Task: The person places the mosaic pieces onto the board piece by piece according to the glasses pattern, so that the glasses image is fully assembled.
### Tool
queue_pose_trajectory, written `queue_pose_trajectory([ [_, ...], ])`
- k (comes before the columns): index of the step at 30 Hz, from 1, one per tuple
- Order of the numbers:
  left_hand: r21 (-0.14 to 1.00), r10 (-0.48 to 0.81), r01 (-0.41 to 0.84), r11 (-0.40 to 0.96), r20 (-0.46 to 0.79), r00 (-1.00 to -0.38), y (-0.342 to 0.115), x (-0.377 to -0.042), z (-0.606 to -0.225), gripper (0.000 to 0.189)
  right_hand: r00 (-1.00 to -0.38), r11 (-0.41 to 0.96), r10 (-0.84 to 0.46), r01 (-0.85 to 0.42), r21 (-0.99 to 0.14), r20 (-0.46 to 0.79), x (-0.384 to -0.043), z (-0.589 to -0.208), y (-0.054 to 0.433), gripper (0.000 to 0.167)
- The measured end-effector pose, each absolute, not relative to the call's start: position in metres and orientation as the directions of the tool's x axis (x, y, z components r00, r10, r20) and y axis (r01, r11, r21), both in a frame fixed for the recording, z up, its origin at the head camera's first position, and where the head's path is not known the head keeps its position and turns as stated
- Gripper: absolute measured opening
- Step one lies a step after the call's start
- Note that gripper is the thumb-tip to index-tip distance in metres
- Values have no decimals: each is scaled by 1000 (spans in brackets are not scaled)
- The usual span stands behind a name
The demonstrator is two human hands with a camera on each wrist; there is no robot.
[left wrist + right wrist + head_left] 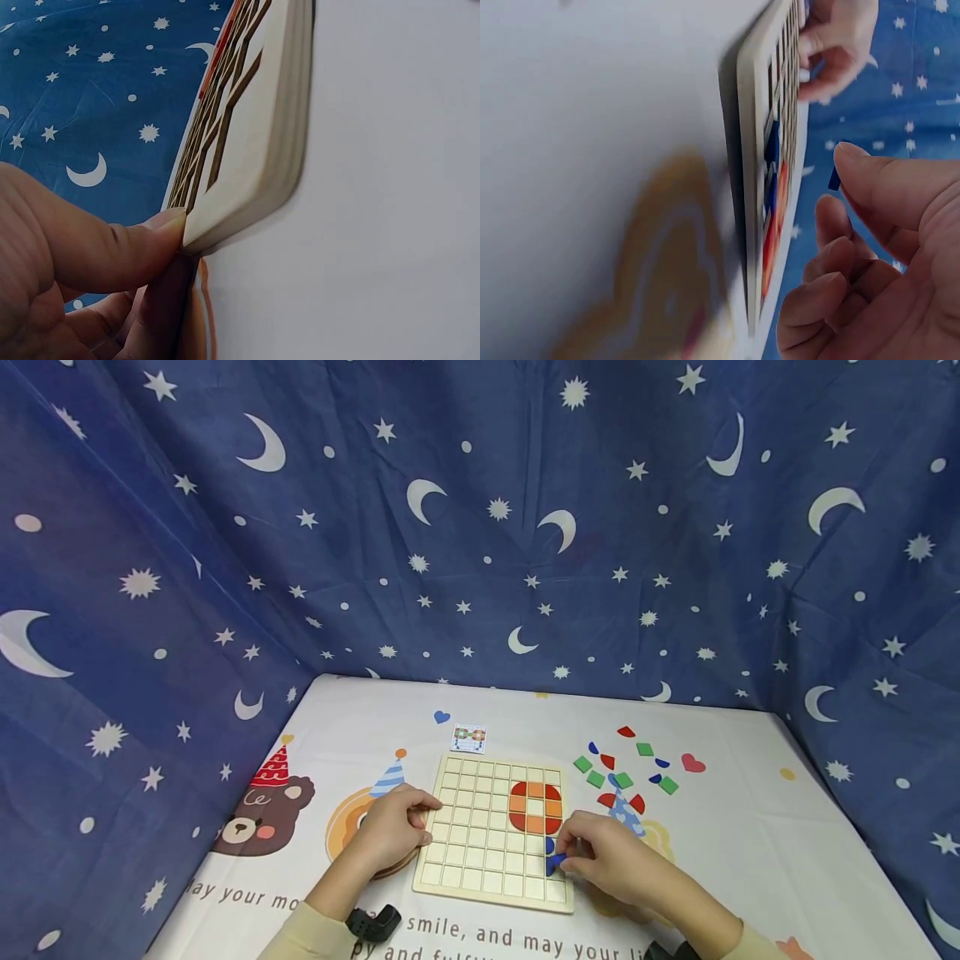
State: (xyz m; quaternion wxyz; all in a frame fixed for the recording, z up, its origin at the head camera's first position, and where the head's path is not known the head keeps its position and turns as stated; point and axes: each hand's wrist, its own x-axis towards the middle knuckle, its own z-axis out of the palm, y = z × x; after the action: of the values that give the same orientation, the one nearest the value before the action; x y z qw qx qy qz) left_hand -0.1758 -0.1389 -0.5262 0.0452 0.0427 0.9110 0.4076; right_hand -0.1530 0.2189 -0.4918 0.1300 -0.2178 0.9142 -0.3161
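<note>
One blue piece [835,179] in right hand [606,853] — above gridded board [473,834].

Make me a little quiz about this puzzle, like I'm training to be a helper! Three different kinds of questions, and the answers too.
1. What colour is the piece that the right hand pinches?
2. True or false: the left hand holds the left edge of the wooden board.
3. Which loose shapes lie on the white tablecloth, to the right of the board?
A. Yellow triangles
B. Green squares
C. Black stars

Key:
1. Blue.
2. True.
3. B.
</note>
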Motion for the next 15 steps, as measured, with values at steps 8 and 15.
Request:
queue_pose_trajectory([
  [8,749,107,33,662,-51,-993,-139,-175,-526,47,-834,661,-547,-371,-652,-80,-144,-506,200,25],
  [15,740,112,47,671,-39,-993,-139,-175,-525,46,-824,660,-561,-386,-644,-81,-140,-511,190,23],
])
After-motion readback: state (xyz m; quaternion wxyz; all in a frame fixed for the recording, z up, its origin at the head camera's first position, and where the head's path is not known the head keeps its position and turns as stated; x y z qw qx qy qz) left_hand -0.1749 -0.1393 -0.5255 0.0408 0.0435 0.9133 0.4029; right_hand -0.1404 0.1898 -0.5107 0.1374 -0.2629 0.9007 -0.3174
